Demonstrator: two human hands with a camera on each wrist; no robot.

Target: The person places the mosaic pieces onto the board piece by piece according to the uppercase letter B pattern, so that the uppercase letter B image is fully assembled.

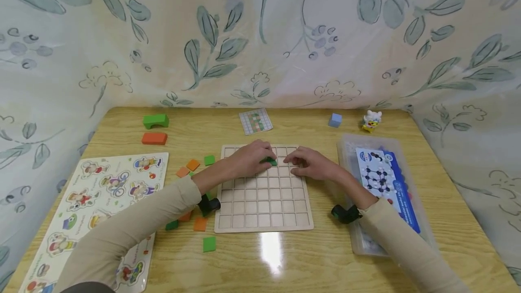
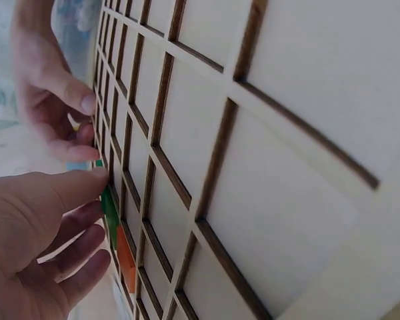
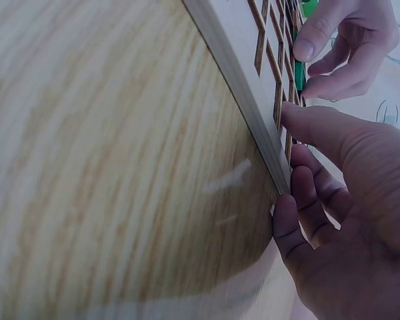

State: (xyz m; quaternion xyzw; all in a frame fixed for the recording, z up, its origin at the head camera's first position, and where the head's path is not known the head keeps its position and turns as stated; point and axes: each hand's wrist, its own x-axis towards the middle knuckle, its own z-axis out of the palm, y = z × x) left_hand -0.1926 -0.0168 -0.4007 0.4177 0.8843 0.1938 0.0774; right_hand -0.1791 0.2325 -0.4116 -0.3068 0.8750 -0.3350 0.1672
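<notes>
A pale wooden grid board (image 1: 263,207) lies flat in the middle of the table. Over its far part, my left hand (image 1: 254,157) pinches a green square tile (image 1: 271,162) between thumb and fingers. In the left wrist view, an orange tile (image 2: 125,260) sits in the grid beyond the green one. My right hand (image 1: 312,164) rests at the far right of the board, fingers relaxed and holding nothing. The right wrist view has its thumb (image 3: 320,127) on the grid and its other fingertips at the board's edge.
Loose green and orange tiles (image 1: 199,224) lie left of the board, partly behind the left arm. A patterned grid card (image 1: 255,121) lies beyond it. A picture puzzle board (image 1: 138,166) is at left, a plastic box (image 1: 348,148) at right. Blocks and a small figurine (image 1: 371,121) stand farther back.
</notes>
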